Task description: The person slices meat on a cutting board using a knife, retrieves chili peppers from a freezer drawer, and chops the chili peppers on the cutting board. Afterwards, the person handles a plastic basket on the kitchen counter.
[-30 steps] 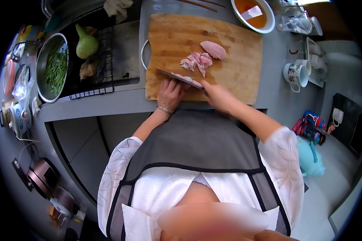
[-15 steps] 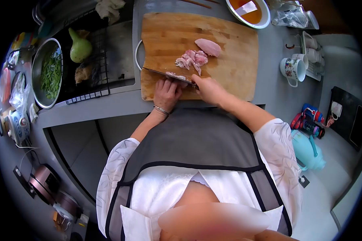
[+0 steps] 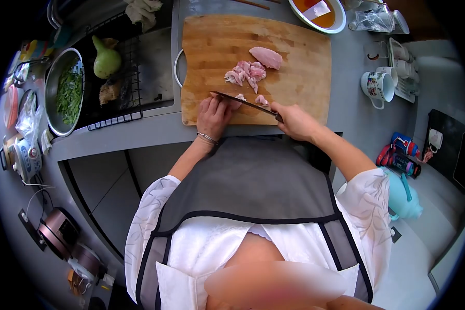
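On the wooden cutting board, my right hand is closed round the handle of a knife, whose blade points left. The tip of the blade lies beside my left hand, which has its fingers curled on raw meat at the board's near edge. Most of that piece is hidden by the fingers and the blade. A small bit of meat lies just beyond the knife. Farther back are a pile of cut meat and a larger whole piece.
Left of the board, a green gourd sits by a black rack, next to a metal bowl of greens. A bowl of orange liquid stands at the back right, and a floral mug on the right.
My right hand and the knife have shifted right, and the knife now spans farther right. A small bit of meat shows beyond the blade. My left hand stays nearly in place.
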The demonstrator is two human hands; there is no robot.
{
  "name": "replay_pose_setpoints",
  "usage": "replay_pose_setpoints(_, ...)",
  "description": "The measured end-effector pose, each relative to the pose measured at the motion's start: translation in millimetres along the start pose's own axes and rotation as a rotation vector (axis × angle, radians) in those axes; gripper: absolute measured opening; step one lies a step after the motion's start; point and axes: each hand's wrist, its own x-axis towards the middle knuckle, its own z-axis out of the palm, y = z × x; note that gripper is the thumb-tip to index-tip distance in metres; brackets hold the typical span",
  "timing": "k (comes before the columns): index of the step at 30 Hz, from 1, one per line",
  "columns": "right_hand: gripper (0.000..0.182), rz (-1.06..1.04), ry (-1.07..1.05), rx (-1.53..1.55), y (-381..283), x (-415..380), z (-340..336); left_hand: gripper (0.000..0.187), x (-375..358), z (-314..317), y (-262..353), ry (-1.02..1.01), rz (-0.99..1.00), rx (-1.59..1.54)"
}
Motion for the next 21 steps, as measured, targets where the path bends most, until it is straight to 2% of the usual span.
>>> replay_pose_setpoints(4, 0.038, 0.024, -0.051, -0.07, -6, 53, 25, 0.027, 1, 0, -1, 0.0, -0.007, 0.003)
replay_pose_setpoints(6, 0.03, -0.163, 0.027, -0.057, -18, 86, 41, 0.027, -4, -1, -3, -0.032, -0.053, -0.001)
replay_pose_setpoints(10, 0.028, -0.129, -0.029, 0.015, -1, 65, 23, 0.027, 1, 2, -3, -0.046, -0.058, 0.02)
replay_pose_setpoints(12, 0.027, 0.008, -0.127, 0.099, 10, 29, 12, 0.025, 5, 1, -2, 0.027, 0.025, -0.011)
replay_pose_setpoints(13, 0.027, 0.008, -0.129, 0.098, 12, 30, 20, 0.025, 8, -1, -2, 0.028, 0.023, -0.012)
replay_pose_setpoints(15, 0.027, -0.01, 0.077, 0.06, 18, 38, 45, 0.024, 11, -4, -1, 0.038, 0.04, -0.027)
replay_pose_setpoints(17, 0.024, -0.091, 0.084, -0.005, -26, 81, 45, 0.023, 9, -6, -6, 0.004, 0.019, -0.025)
replay_pose_setpoints(18, 0.024, -0.034, 0.025, -0.096, -52, 98, 41, 0.023, 7, -7, -8, -0.03, 0.0, -0.024)
replay_pose_setpoints(21, 0.025, -0.128, 0.027, -0.08, -29, 109, 45, 0.022, 2, 1, -6, -0.031, -0.045, 0.012)
